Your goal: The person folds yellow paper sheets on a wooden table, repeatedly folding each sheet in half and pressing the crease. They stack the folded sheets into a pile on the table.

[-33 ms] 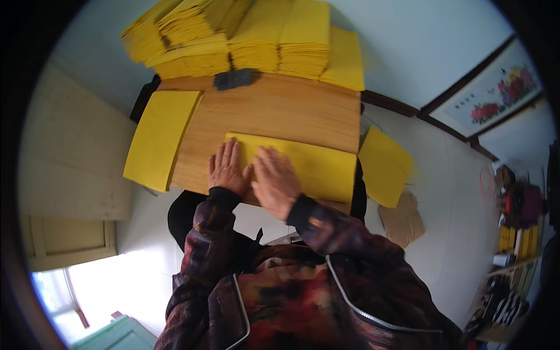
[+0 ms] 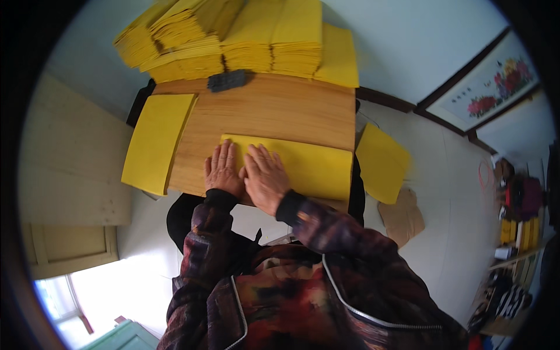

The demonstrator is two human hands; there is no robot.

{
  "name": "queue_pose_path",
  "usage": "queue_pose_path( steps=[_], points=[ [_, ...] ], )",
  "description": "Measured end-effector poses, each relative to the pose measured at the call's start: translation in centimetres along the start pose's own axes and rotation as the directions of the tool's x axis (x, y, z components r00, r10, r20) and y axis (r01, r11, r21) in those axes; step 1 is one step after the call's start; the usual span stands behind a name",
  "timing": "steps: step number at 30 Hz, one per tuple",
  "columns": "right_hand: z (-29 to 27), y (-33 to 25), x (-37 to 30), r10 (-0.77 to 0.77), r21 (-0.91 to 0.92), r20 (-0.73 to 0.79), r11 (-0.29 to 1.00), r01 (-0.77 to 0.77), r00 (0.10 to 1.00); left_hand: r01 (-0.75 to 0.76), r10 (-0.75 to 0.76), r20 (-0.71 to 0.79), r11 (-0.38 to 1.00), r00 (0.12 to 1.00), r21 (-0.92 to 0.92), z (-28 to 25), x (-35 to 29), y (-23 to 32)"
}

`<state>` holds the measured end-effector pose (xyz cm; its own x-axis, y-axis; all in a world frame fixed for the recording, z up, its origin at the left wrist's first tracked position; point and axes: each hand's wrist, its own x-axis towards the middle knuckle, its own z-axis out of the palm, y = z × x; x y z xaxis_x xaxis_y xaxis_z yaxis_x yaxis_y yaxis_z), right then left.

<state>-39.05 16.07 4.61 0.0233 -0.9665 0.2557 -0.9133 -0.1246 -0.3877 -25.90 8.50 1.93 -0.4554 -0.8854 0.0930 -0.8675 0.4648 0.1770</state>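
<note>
A long yellow sheet, apparently folded paper (image 2: pixel 309 166), lies along the near edge of the wooden table. My left hand (image 2: pixel 223 172) rests flat with fingers stretched forward over its left end. Close beside it, my right hand (image 2: pixel 265 181) is laid flat on the same sheet, its fingers pointing away and to the left. The thumb area of the two hands nearly meets. Neither hand grips anything. At the table's left edge lies another yellow sheet or thin pile (image 2: pixel 157 143).
Thick stacks of yellow sheets (image 2: pixel 248 46) fill the table's far side. In front of them sits a dark grey bundle (image 2: pixel 227 80). Right of the wooden table (image 2: pixel 274 111) are a yellow sheet (image 2: pixel 382 163) and a brown piece (image 2: pixel 402 219). A framed flower picture (image 2: pixel 481 87) leans by the wall.
My right hand has slid slightly left along the sheet, nearer my left hand. The whole view has shifted a little; the left hand stays at the sheet's left end.
</note>
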Motion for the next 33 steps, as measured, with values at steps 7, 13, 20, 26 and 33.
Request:
queue_pose_path(
  steps=[7,13,20,26,33],
  points=[
    [0.0,4.6,-2.7,0.246,-0.075,-0.007,0.966,-0.246,0.969,-0.04,0.042,-0.05,0.999,0.998,0.023,0.1,-0.1,-0.1],
    [-4.6,9.2,-7.4,0.406,-0.248,0.041,0.889,-0.384,0.913,0.0,0.0,-0.005,1.0,1.0,-0.005,-0.2,0.0,-0.2],
    [-3.9,9.6,-7.8,0.379,-0.311,0.011,0.881,-0.357,0.925,-0.059,0.036,0.108,0.976,0.994,0.211,-1.2,0.2,5.5],
    [-4.0,10.0,-8.1,0.272,-0.305,-0.075,0.91,-0.282,0.959,-0.324,0.336,0.084,0.937,0.938,-0.132,1.2,0.6,11.1],
    [-4.1,9.9,-8.1,0.293,-0.333,-0.045,0.897,-0.291,0.955,-0.077,0.079,0.045,0.996,0.996,-0.033,-0.5,2.7,1.7]
  ],
)
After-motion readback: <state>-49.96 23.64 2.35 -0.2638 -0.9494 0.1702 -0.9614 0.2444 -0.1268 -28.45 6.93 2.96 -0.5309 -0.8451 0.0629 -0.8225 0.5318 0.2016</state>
